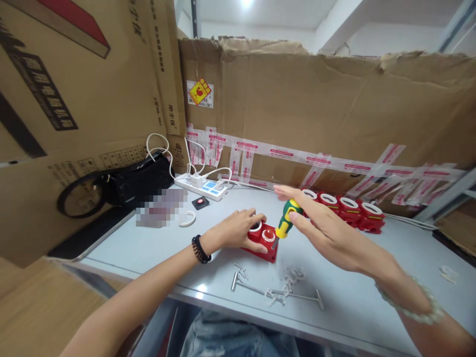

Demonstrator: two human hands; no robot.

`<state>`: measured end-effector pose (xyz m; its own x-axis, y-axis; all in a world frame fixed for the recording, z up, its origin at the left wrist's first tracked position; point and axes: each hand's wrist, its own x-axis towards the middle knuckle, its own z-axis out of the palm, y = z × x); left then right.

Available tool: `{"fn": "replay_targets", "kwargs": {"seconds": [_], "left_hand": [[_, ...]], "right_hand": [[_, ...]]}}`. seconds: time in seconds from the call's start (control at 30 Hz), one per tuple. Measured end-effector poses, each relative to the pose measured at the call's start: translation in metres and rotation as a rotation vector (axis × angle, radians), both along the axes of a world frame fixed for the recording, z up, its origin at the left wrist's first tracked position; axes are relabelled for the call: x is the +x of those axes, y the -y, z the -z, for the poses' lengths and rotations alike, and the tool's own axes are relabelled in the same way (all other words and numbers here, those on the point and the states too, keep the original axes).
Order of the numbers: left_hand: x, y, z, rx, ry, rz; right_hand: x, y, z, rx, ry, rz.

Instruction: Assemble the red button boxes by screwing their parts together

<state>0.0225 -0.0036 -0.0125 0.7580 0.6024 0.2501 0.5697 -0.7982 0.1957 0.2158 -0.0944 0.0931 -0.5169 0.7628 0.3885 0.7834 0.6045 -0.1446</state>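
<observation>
A red block (pixel 263 255) with white rings around its round openings lies on the table in the middle. My left hand (pixel 238 230), with a black bracelet at the wrist, grips it from the left, thumb on the near side and fingers on the far side. A green and yellow screwdriver (pixel 287 218) leans over the block, its metal tip at the block's right part. My right hand (pixel 320 228) has the screwdriver's handle between palm and thumb, with the fingers stretched out over its top.
Several red parts with white rings (pixel 348 209) stand in a row at the back right. Near the front edge lie T-handled tools (pixel 253 287), screws (pixel 242 271) and whitish scraps (pixel 293 277). A power strip (pixel 203 188), a white ring piece (pixel 188 219) and a black bag (pixel 139 181) are farther left. Cardboard encloses the back.
</observation>
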Motion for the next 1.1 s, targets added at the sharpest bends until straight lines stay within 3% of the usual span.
{"fn": "replay_targets", "kwargs": {"seconds": [0.1, 0.23, 0.3, 0.37, 0.5, 0.57, 0.73, 0.8, 0.87, 1.03, 1.1], "left_hand": [[0.000, -0.001, 0.002, 0.006, -0.011, 0.001], [0.000, -0.002, 0.004, 0.006, 0.003, 0.005], [0.000, -0.001, 0.002, 0.001, -0.003, 0.004], [0.000, 0.000, 0.000, -0.005, -0.007, 0.002], [0.000, 0.000, 0.000, -0.006, 0.012, 0.010], [0.000, -0.001, 0.001, 0.001, 0.018, 0.011], [0.000, 0.000, 0.001, -0.009, 0.015, -0.004], [0.000, 0.001, 0.001, -0.020, 0.014, -0.001], [0.000, 0.001, 0.000, -0.018, 0.013, 0.001], [0.000, 0.000, 0.001, -0.002, 0.014, 0.006], [0.000, -0.001, 0.002, 0.004, 0.012, 0.004]], "right_hand": [[-0.001, -0.002, -0.003, -0.027, -0.037, -0.001], [-0.012, -0.010, 0.006, 0.346, 0.064, 0.347], [-0.013, -0.010, 0.007, 0.396, 0.143, 0.422], [-0.010, -0.007, 0.004, 0.310, 0.147, 0.337], [0.001, 0.000, -0.008, 0.033, 0.072, 0.001], [0.001, -0.001, -0.009, 0.002, 0.022, -0.021], [-0.009, -0.015, 0.007, 0.458, 0.096, 0.439], [-0.009, -0.017, 0.010, 0.498, 0.184, 0.528], [-0.006, -0.014, 0.007, 0.398, 0.205, 0.476], [0.009, 0.000, -0.012, -0.042, 0.118, 0.015], [0.009, 0.001, -0.014, -0.117, 0.078, -0.058]]}}
